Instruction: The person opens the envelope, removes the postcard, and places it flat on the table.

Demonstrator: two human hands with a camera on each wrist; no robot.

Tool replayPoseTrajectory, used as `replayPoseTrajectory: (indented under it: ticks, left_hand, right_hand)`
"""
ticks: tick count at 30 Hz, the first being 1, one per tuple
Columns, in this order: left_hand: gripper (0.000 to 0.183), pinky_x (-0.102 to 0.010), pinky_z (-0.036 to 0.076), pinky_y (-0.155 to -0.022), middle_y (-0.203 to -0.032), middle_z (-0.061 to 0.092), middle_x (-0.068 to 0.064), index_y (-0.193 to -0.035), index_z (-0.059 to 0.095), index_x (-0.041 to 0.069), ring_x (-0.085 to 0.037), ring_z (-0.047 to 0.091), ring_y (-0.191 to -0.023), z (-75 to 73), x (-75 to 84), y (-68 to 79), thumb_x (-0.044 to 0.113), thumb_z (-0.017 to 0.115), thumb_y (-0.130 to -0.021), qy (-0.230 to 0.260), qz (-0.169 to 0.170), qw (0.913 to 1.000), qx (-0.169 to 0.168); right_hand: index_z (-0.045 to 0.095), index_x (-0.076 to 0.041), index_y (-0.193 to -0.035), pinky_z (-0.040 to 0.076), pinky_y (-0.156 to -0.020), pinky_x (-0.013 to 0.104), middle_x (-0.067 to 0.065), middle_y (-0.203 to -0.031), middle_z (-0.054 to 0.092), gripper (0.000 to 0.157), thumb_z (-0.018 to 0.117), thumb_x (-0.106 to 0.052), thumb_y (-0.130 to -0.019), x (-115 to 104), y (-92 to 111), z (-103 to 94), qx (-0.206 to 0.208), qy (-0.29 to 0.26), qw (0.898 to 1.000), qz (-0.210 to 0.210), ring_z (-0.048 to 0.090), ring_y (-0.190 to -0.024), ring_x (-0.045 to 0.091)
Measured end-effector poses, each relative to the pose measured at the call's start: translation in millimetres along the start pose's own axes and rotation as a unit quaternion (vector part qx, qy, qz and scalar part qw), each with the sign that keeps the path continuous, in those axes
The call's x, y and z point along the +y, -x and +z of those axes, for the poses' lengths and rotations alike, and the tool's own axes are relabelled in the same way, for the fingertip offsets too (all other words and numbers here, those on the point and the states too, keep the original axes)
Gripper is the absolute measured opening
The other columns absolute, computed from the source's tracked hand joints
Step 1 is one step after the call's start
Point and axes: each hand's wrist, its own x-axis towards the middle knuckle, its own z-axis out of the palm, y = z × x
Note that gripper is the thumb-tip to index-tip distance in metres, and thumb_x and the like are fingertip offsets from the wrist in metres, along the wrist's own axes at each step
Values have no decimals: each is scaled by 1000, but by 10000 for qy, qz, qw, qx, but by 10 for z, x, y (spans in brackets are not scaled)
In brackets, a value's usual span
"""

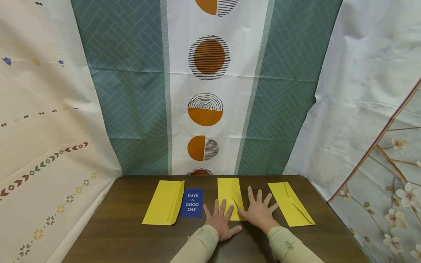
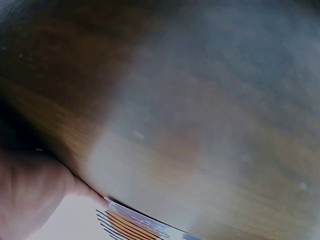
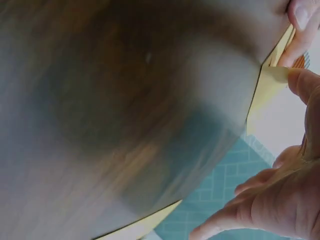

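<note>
Middle envelope (image 1: 228, 190) ran lengthwise forward, its near end between the left hand (image 1: 219, 222) and right hand (image 1: 259, 212), both with fingers spread apart.

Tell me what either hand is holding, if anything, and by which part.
Nothing is held; the left hand and right hand are spread out at the middle yellow envelope.

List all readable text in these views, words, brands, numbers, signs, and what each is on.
"HAVE A GOOD DAY": blue card, white capitals, four lines.
Small mark on right sleeve: too small to tell whether it is text.
Yellow envelopes: none legible.
Wrist views: none legible.
</note>
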Motion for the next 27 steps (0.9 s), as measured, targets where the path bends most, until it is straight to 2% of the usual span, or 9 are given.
replayPoseTrajectory:
  ticks: [3,8,12,15,19,22,27]
  left_hand:
    - [90,-85,7,-121,-181,20,-5,-168,34,35,-40,15,-168,-38,6,23,88,33,-96,48,23,10000,-16]
    - [91,-86,6,-120,-181,20,-6,-168,35,32,-41,14,-168,-90,14,53,87,35,-96,83,36,10000,-19]
    - [90,-86,8,-120,-180,21,-7,-168,35,31,-41,15,-168,-96,23,62,86,36,-97,94,55,9999,9]
    - [90,-86,10,-120,-180,23,-7,-168,37,31,-42,17,-167,-100,26,67,86,37,-97,37,40,10000,21]
    - [91,-85,10,-120,-180,23,-6,-168,36,32,-41,17,-167,-84,30,63,87,35,-96,-3,18,10000,36]
    - [91,-86,10,-120,-180,23,-6,-168,36,32,-41,17,-167,-48,26,46,88,35,-96,25,36,10000,66]
    - [91,-87,8,-120,-180,23,-7,-168,36,32,-42,16,-167,9,5,0,87,36,-96,80,65,9999,84]
  right_hand:
    - [18,-13,-172,10,-109,95,40,-171,20,104,71,-57,-95,66,-8,-64,47,43,10000,7,9,-152,75]
    - [20,-9,-172,10,-109,95,42,-169,21,102,77,-47,-95,247,1,-115,214,128,9996,-105,11,-152,76]
    - [27,-14,-171,15,-110,94,41,-167,28,95,78,-45,-96,365,25,-99,245,412,9983,-340,17,-152,74]
    - [42,-20,-166,18,-111,92,38,-167,32,75,73,-41,-101,393,27,-66,115,577,9958,-708,20,-153,70]
    - [57,-21,-156,18,-114,89,30,-170,35,52,66,-32,-106,385,15,-35,-200,733,9905,-1144,22,-157,64]
    - [57,-19,-156,18,-116,88,24,-172,36,49,61,-32,-108,366,-5,-19,-371,820,9873,-1306,22,-159,61]
    - [52,-16,-160,17,-118,87,18,-172,39,53,55,-37,-111,350,-60,1,-572,705,9856,-1425,23,-160,59]
